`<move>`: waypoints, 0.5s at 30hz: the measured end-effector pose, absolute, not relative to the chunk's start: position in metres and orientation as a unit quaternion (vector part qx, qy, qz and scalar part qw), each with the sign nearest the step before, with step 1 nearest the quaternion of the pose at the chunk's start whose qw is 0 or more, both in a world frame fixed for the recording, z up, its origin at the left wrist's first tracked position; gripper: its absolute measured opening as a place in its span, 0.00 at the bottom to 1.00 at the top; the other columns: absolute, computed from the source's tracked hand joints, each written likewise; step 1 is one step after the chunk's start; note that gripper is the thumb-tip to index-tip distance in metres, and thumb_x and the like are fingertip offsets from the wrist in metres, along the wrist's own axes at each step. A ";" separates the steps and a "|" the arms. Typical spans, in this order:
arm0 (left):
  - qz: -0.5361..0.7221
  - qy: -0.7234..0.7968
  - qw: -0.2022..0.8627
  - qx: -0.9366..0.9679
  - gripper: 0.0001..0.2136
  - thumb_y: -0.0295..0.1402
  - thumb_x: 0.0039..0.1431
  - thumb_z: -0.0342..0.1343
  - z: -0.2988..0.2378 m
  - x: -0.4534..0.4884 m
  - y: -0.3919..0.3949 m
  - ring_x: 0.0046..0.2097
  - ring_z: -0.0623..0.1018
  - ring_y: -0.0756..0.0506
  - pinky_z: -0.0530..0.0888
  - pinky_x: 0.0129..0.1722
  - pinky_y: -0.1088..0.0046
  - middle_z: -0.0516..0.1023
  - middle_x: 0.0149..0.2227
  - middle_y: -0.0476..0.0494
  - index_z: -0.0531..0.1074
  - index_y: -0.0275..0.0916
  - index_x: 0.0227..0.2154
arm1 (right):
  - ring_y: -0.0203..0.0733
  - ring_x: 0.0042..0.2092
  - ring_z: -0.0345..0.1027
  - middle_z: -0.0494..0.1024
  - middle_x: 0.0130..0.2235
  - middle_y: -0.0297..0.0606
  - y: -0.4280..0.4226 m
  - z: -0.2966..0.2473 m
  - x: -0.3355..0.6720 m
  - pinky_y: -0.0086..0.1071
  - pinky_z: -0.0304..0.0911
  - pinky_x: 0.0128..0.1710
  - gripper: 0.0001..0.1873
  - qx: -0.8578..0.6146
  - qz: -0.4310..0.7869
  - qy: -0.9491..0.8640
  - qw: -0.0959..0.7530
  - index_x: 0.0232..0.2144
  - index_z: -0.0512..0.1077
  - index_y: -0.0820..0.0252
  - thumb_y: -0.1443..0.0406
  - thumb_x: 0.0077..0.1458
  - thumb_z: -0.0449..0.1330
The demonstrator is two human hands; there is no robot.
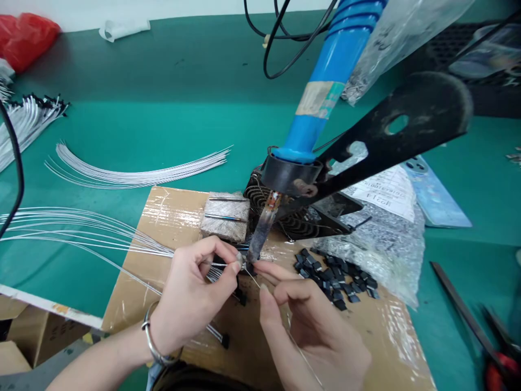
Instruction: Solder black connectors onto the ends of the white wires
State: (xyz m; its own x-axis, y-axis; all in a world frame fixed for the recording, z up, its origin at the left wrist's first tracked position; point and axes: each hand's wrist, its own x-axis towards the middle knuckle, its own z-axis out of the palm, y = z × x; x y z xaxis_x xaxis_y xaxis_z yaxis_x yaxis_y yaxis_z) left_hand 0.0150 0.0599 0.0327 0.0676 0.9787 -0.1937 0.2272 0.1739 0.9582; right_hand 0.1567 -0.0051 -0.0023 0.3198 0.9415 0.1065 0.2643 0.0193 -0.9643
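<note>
Fingers (235, 259) of both hands pinch thin silver wires (217, 264) at the soldering iron's tip (253, 255).

At lower centre, the left hand (191, 293) holds its wire lying sideways toward the tip; the right hand (309, 320) grips one slanting up from lower right, its fingertips nearer.

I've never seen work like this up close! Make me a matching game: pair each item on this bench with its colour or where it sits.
Items:
1. Soldering iron handle
2. Metal bangle
3. Small black components
4. Crumpled plastic bag

Descriptions:
A. Around the left wrist
B. Red
C. Blue
D. Heaped on the taped cardboard sheet

Right pairs: 1-C, 2-A, 3-D, 4-B.
</note>
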 end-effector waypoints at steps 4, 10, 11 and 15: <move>0.357 0.581 0.501 0.533 0.04 0.28 0.55 0.60 0.034 0.015 0.061 0.28 0.75 0.49 0.68 0.27 0.76 0.85 0.31 0.43 0.76 0.38 0.26 | 0.46 0.50 0.84 0.88 0.46 0.42 -0.005 0.001 0.155 0.33 0.76 0.48 0.10 -0.631 0.320 -0.475 0.523 0.30 0.71 0.53 0.64 0.64 0.66; 0.346 0.584 0.505 0.533 0.03 0.28 0.54 0.60 0.037 0.015 0.061 0.28 0.73 0.49 0.65 0.26 0.75 0.85 0.31 0.43 0.76 0.37 0.25 | 0.48 0.49 0.84 0.87 0.47 0.45 -0.004 0.005 0.156 0.37 0.77 0.49 0.11 -0.630 0.318 -0.478 0.522 0.29 0.71 0.54 0.65 0.65 0.65; 0.346 0.584 0.505 0.534 0.03 0.28 0.54 0.60 0.037 0.015 0.062 0.28 0.73 0.50 0.65 0.27 0.75 0.85 0.31 0.44 0.76 0.37 0.26 | 0.49 0.48 0.84 0.88 0.47 0.46 -0.003 0.005 0.157 0.39 0.78 0.48 0.10 -0.626 0.316 -0.481 0.526 0.30 0.71 0.54 0.65 0.64 0.65; 0.346 0.582 0.507 0.533 0.03 0.29 0.54 0.60 0.036 0.015 0.062 0.29 0.76 0.48 0.68 0.28 0.74 0.86 0.32 0.43 0.76 0.38 0.26 | 0.53 0.46 0.85 0.88 0.46 0.48 -0.001 0.004 0.158 0.42 0.80 0.46 0.10 -0.616 0.315 -0.487 0.534 0.29 0.71 0.54 0.66 0.62 0.67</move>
